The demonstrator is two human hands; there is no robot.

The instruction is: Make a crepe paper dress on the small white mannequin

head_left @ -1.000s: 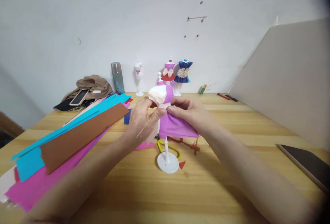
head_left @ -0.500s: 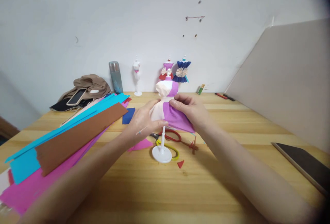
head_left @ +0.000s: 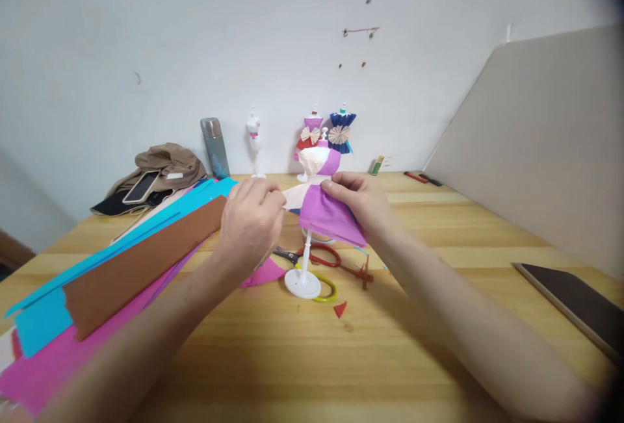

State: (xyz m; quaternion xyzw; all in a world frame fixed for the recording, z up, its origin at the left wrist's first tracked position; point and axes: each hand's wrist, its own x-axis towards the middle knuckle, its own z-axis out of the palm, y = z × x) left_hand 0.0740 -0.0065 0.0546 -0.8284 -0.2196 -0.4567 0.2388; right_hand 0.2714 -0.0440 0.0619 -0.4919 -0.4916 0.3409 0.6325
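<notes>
The left grip [head_left: 253, 218], fingers curled closed, holds the end of a pale strip [head_left: 295, 197] running to the waist of a small dress form [head_left: 318, 162] between the two grips. The right grip [head_left: 357, 197] pinches that waist above a purple skirt [head_left: 327, 216]. Scissors [head_left: 293, 257] lie on the tabletop [head_left: 390, 358] below both grips, beside the white base [head_left: 303, 284].

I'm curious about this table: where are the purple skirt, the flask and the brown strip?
Purple skirt [head_left: 325, 216], head view, middle of its near side.
Flask [head_left: 216, 154], head view, middle of its body.
Brown strip [head_left: 146, 264], head view, middle of its upper face.
</notes>
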